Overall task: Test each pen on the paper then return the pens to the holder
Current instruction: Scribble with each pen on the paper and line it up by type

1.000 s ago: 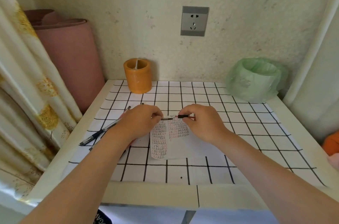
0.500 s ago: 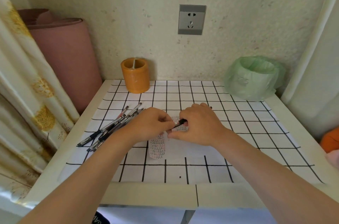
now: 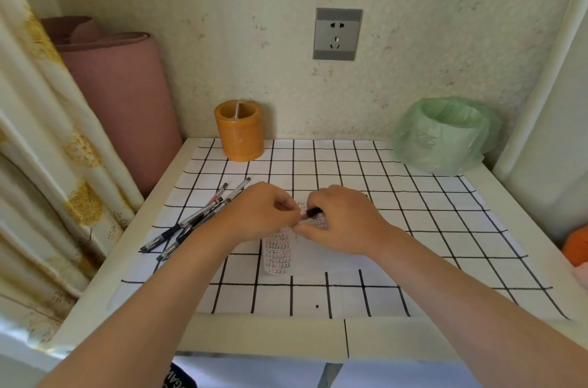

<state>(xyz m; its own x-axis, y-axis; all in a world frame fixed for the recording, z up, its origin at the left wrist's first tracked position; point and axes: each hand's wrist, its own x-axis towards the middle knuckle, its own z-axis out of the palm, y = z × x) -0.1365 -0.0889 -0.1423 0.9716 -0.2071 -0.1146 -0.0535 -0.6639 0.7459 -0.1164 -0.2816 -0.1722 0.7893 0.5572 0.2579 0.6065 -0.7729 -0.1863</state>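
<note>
My right hand (image 3: 342, 222) grips a black pen (image 3: 313, 212) over the middle of the table. My left hand (image 3: 257, 212) meets it from the left, its fingertips pinching the pen's other end or cap; which one I cannot tell. Under both hands lies a small paper (image 3: 278, 255) covered with rows of red and black marks. Several pens (image 3: 194, 220) lie in a loose bundle to the left of my left hand. The orange pen holder (image 3: 239, 133) stands upright at the back by the wall.
A grid-patterned white cloth (image 3: 413, 222) covers the table. A bin lined with a green bag (image 3: 445, 136) sits at the back right. A rolled pink mat (image 3: 117, 91) and a curtain (image 3: 38, 149) stand to the left. A wall socket (image 3: 337, 34) is above.
My hands have come closer together over the paper, and the pen between them now shows only a short black part. The view has tilted down slightly.
</note>
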